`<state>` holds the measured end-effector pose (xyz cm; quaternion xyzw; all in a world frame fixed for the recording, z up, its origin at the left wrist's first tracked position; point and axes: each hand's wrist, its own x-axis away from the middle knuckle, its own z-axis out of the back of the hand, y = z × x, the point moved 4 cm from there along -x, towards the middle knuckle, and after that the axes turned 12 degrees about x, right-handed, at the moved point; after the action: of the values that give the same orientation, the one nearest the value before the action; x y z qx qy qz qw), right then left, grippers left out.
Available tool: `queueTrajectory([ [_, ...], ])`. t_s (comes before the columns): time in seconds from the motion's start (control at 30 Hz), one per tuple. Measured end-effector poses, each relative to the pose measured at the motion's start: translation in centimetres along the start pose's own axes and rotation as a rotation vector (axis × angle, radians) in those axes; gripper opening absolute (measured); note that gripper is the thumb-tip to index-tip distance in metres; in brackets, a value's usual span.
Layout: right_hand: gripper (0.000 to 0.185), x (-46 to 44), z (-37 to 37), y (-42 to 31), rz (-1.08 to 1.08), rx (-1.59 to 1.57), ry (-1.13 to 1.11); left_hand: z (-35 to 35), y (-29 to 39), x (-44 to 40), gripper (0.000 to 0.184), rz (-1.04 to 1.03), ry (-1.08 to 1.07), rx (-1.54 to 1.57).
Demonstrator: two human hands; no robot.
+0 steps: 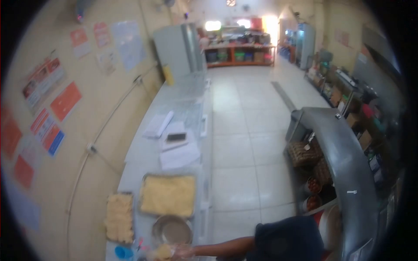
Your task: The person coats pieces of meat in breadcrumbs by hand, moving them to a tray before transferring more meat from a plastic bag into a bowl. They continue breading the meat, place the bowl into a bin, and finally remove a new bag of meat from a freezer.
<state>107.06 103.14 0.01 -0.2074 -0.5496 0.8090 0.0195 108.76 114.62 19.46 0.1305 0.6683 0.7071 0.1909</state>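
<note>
My right hand [182, 251] is at the bottom edge, its arm reaching in from the right out of a dark blue sleeve. It looks covered by something clear, and its blurred fingers close on a yellowish piece [163, 252]. Just above it sits a round metal pan [172, 229]. Beyond the pan lies a rectangular tray filled with a flat yellow layer [168, 195]. Left of these, a narrower tray holds pale, lumpy pieces [119, 217]. A blue cup [124, 252] is at the lower left. My left hand does not show.
Papers [180, 153] and a dark phone [176, 137] lie farther along the white table [183, 93], beside the wall. A tall fridge [176, 50] stands beyond. Across the tiled floor, a metal counter [344, 174] has baskets [302, 154] beneath it.
</note>
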Motion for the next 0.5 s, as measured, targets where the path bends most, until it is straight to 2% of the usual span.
queueTrajectory([
  [0.03,0.050,1.2,5.3,1.4,-0.058,0.029,-0.074,-3.8,0.3,0.1,0.058,-0.022,-0.056,-0.026],
  [0.1,0.043,4.0,18.5,1.2,-0.300,-0.176,0.011,-12.8,0.2,0.5,0.062,-0.076,-0.194,-0.098],
  [0.17,0.038,8.2,30.1,2.8,-0.369,-0.625,0.436,-24.4,-1.1,2.3,0.066,-0.134,-0.352,-0.165],
  [0.2,0.036,10.8,35.5,6.3,-0.320,-0.854,0.619,-30.9,-2.1,3.9,0.068,-0.192,-0.432,-0.176],
  [0.23,0.038,14.1,41.5,8.9,-0.417,-0.336,0.677,-37.7,-1.6,5.5,0.058,-0.325,-0.484,-0.138],
  [0.3,0.040,19.6,51.0,13.0,-0.505,0.174,0.734,-51.2,-0.7,8.9,0.040,-0.592,-0.590,-0.056],
  [0.37,0.042,23.3,59.4,17.3,-0.527,0.183,0.785,-61.2,-1.4,9.5,0.037,-0.639,-0.709,-0.008],
  [0.4,0.043,24.9,63.5,19.9,-0.534,0.191,0.808,-66.2,-2.8,9.5,0.032,-0.577,-0.853,0.100],
  [0.43,0.042,26.8,67.3,18.8,-0.531,-0.104,0.992,-71.1,-4.3,9.8,0.027,-0.503,-0.988,0.211],
  [0.47,0.042,27.9,70.5,17.3,-0.455,-0.517,1.200,-75.0,-6.0,8.8,0.027,-0.498,-0.996,0.224],
  [0.5,0.041,28.8,73.3,16.3,-0.382,-0.774,1.361,-78.7,-7.2,8.1,0.022,-0.795,-1.058,0.034],
])
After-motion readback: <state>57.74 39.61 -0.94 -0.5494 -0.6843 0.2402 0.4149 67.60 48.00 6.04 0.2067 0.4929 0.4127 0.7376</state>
